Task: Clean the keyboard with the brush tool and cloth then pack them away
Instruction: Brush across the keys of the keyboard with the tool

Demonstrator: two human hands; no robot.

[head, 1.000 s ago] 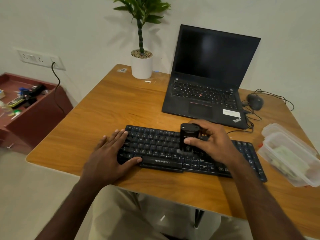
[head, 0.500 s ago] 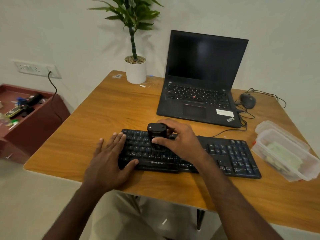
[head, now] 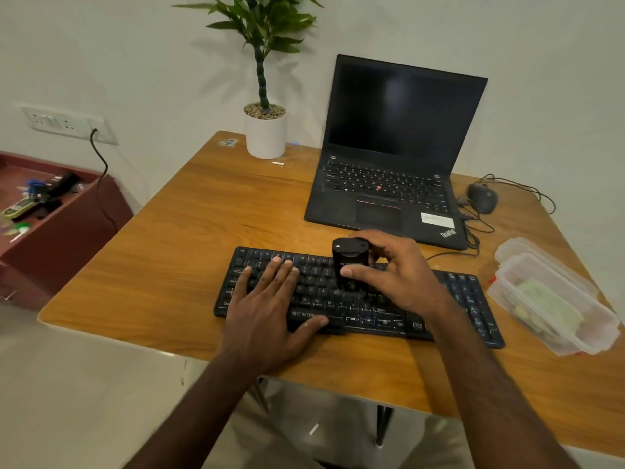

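Keyboard (head: 449, 296) cleaning was under way on the wooden surface (head: 189, 231), the black board lying along the near edge with an open laptop (head: 399, 157) behind it. Beside these, at the right edge, sat a clear plastic box (head: 554, 299) with something pale inside, possibly the cloth, though that could not be confirmed. A potted plant (head: 265, 130) stood at the far side and a wired mouse (head: 482, 198) lay right of the laptop. The left hand (head: 267, 319) lay spread flat on the keyboard's left end, pinning it down. The right hand (head: 395, 275) pinched the stubby black brush tool (head: 350, 265) upright, bristles on the middle keys. Half a second earlier the brush had been working nearer the left end; a second earlier it stood about where it was now, suggesting back-and-forth sweeps. Brushing looked unfinished, with wiping and packing away yet to come.
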